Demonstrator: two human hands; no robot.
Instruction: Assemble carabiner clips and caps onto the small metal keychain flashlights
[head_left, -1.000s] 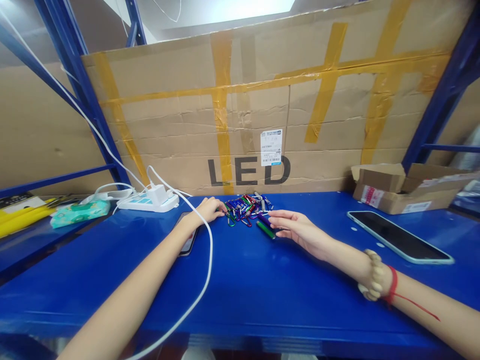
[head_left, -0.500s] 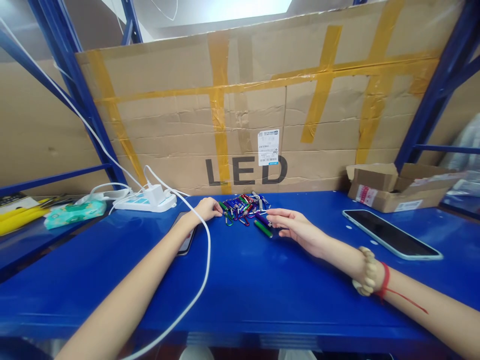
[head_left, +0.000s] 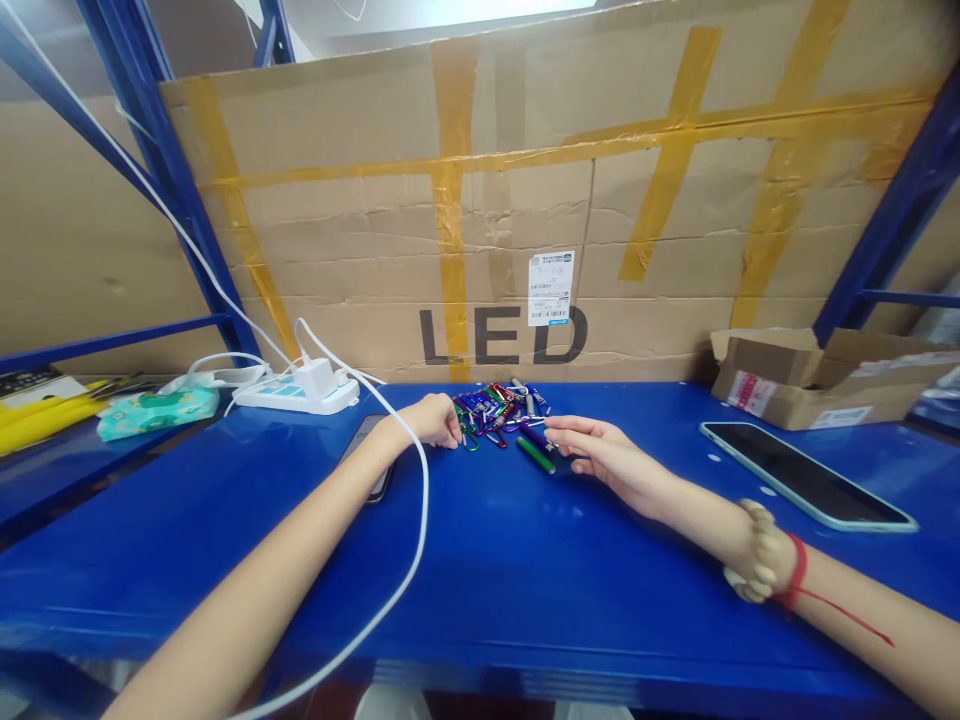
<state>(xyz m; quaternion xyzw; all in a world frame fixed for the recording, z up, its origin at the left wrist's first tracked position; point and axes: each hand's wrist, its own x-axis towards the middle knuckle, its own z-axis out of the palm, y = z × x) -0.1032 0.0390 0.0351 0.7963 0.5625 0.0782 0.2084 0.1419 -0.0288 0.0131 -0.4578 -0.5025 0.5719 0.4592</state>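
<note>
A heap of small carabiners [head_left: 496, 408] in blue, green, red and silver lies near the back of the blue table. At its left edge rests my left hand [head_left: 433, 420], fingers curled down and pressed together; whatever they pinch, if anything, is hidden. My right hand [head_left: 600, 452] reaches in from the right, its fingers stretched out and the thumb apart below them. Its fingertips are at the heap's right side, by a dark blue tube [head_left: 534, 436]. In front of that tube lies a green tube [head_left: 536, 455].
A phone [head_left: 382, 488] lies partly under my left wrist, and a white cable [head_left: 421, 520] crosses over that arm. Back left stands a power strip [head_left: 330, 398] beside a tissue pack [head_left: 157, 412]. At right are a pale-cased phone [head_left: 806, 475] and an open cardboard box [head_left: 832, 385].
The view has shifted a little. My left hand has moved slightly toward me, with its fingers curled further down at the heap's edge. My right hand stays by the tubes.
</note>
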